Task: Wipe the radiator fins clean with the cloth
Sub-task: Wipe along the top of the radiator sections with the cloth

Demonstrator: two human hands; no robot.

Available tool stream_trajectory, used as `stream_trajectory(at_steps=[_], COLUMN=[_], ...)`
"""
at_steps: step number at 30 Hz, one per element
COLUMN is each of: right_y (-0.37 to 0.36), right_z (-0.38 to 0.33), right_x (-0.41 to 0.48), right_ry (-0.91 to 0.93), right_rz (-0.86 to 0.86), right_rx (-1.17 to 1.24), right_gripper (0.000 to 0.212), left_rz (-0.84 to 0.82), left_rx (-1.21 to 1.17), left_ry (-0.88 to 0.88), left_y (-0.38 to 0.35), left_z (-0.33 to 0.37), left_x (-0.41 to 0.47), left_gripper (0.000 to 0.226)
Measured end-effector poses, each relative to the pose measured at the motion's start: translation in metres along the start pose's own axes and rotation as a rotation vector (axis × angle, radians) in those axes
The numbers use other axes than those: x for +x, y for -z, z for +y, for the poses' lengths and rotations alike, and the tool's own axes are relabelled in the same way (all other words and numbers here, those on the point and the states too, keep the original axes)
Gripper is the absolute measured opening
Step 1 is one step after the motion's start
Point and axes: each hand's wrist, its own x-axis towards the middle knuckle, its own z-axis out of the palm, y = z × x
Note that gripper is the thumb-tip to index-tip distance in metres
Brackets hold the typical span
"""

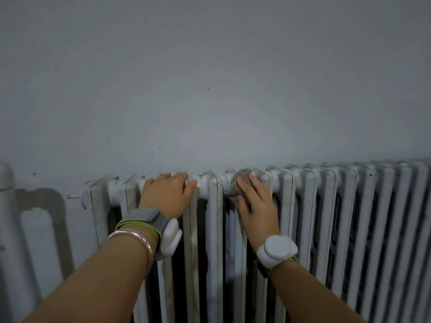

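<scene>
right hand (255, 206) presses the cloth (237, 184) flat-fingered on the radiator (326, 201) top, fins (215, 229) run down below it; left hand (168, 197) probably just rests open.

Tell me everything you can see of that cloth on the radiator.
The cloth is a small greyish-brown wad, coarse-looking and bunched, not spread flat. It sits at the top of the white radiator, among the fin heads near the wall. The right hand lies over it, fingers pressing it onto the metal, so only its upper and left edges show. The left hand rests apart from it.
</scene>
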Motion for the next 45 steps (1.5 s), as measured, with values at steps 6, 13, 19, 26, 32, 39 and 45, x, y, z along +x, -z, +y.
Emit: stream_trajectory(at_steps=[6,13,19,26,32,39,45], right_y=[0.001,0.004,0.019,0.032,-0.003,-0.028,-0.022], right_z=[0.003,0.019,0.017,-0.018,-0.011,-0.015,-0.023], right_x=[-0.019,-0.056,-0.058,0.027,0.105,0.129,0.127], right_ry=[-0.064,-0.084,-0.112,-0.064,-0.120,-0.228,-0.277], right_rz=[-0.027,-0.217,-0.316,-0.046,-0.237,-0.770,-0.805], right_rx=[0.018,-0.076,-0.010,0.077,-0.146,-0.408,-0.376], right_gripper=[0.036,0.033,0.021,0.029,0.032,0.037,0.036], left_rz=[-0.012,-0.014,-0.012,0.009,0.010,0.012,0.016], left_rx=[-0.003,0.000,0.009,-0.006,-0.009,0.026,0.038], left_ry=[0.015,0.024,0.028,0.033,0.026,0.024,0.027], left_y=[0.000,0.001,0.001,0.000,0.001,-0.005,-0.006], left_z=[0.000,0.000,0.001,0.001,0.003,0.001,0.000], left_x=[-0.001,-0.001,-0.001,-0.003,-0.004,-0.002,-0.003], left_gripper=[0.042,0.045,0.044,0.042,0.041,0.047,0.058])
